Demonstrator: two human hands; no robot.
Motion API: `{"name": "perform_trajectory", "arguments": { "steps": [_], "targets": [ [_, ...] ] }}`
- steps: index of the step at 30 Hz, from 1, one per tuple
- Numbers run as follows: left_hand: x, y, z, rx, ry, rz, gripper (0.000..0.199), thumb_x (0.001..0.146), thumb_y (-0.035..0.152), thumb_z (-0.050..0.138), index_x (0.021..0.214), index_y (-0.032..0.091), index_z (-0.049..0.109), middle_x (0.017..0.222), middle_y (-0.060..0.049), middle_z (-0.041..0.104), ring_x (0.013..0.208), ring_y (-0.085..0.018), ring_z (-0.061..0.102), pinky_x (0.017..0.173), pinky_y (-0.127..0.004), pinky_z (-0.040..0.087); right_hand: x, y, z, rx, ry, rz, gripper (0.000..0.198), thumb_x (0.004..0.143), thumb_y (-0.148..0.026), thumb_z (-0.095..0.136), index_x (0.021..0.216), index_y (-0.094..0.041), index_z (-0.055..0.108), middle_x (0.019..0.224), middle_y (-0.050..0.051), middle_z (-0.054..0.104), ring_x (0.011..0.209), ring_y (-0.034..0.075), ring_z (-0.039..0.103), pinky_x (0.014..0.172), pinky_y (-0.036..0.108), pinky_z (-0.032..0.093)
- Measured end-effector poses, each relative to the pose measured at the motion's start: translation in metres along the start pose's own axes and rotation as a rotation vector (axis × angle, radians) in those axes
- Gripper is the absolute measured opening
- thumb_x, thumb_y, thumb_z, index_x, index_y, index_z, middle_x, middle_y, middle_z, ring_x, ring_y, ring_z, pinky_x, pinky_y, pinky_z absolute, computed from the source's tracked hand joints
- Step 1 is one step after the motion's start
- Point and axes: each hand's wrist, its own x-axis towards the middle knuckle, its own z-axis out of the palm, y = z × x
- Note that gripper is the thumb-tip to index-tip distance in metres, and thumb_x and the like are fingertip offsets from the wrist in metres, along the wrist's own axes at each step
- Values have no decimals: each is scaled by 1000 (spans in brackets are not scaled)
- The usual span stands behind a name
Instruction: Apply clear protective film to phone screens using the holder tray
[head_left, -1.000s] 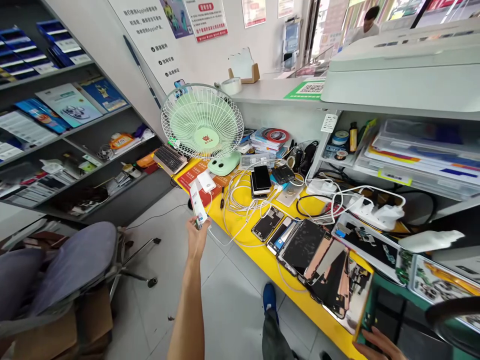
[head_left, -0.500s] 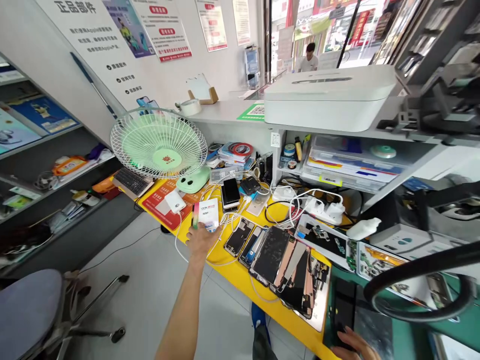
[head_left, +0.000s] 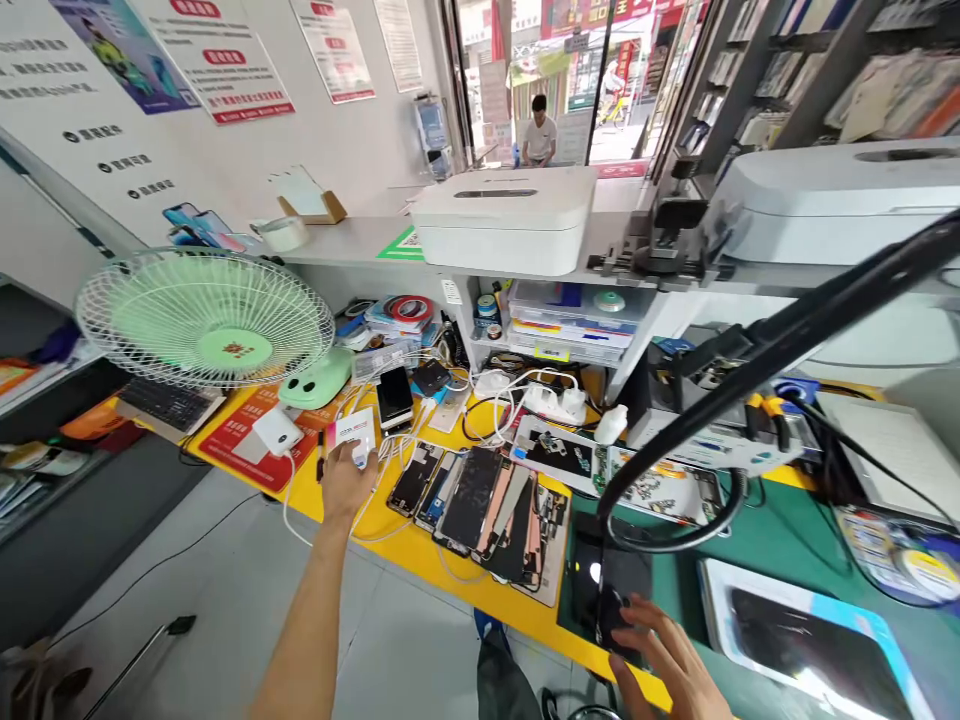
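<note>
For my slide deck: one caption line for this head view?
Left hand holds a small white box over the yellow bench; right hand rests on a dark phone.

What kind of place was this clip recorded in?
Most likely a phone repair shop. Opened phones and loose screens lie in a row on the yellow bench, a tray of small parts sits behind them, and the left hand holds a small white box.

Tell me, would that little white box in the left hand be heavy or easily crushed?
Probably light: the left hand lifts the white box by one end. It looks like thin printed card, so likely dentable if squeezed. Flat sides suggest it won't roll.
</note>
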Motion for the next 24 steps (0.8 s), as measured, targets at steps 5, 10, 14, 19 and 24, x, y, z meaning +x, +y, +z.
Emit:
{"name": "perform_trajectory", "arguments": {
  "steps": [5, 10, 14, 19, 24],
  "targets": [
    [-26, 70, 19, -136, -194, 255, 39, 95, 47, 53, 123, 21, 63, 114, -9, 73, 108, -25, 67, 101, -42, 48, 0, -11, -17, 75, -28, 120, 13, 99, -34, 58, 101, -25, 66, 113, 11, 69, 115, 30, 67, 88, 41, 63],
    [-83, 117, 38, -133, -377, 313, 64, 63, 63, 81, 116, 27, 69, 113, -12, 73, 112, -38, 64, 95, -43, 48, -7, -5, -38, 149, -78, 237, 14, 101, -34, 56, 103, -25, 67, 114, 10, 68, 116, 30, 65, 91, 44, 61],
    [-110, 125, 43, -127, -390, 243, 83, 53, 58, 88, 125, 24, 64, 127, -17, 66, 127, -44, 55, 103, -46, 43, -19, 7, -53, 169, -92, 285, 16, 101, -35, 56, 102, -25, 68, 115, 11, 67, 115, 31, 64, 92, 47, 59],
    [-106, 121, 43, -165, -404, 172, 76, 63, 47, 86, 130, 22, 60, 129, -15, 66, 129, -37, 54, 106, -45, 41, -27, 9, -58, 212, -112, 282, 16, 101, -35, 56, 102, -24, 69, 113, 11, 67, 114, 30, 63, 93, 47, 57],
    [-88, 109, 29, -308, -491, 75, 41, 87, 41, 73, 119, 18, 65, 108, -7, 72, 98, -23, 68, 95, -46, 52, -31, 4, -57, 226, -93, 281, 17, 102, -35, 56, 102, -25, 70, 113, 10, 67, 113, 29, 64, 93, 48, 57]
  ]
}}
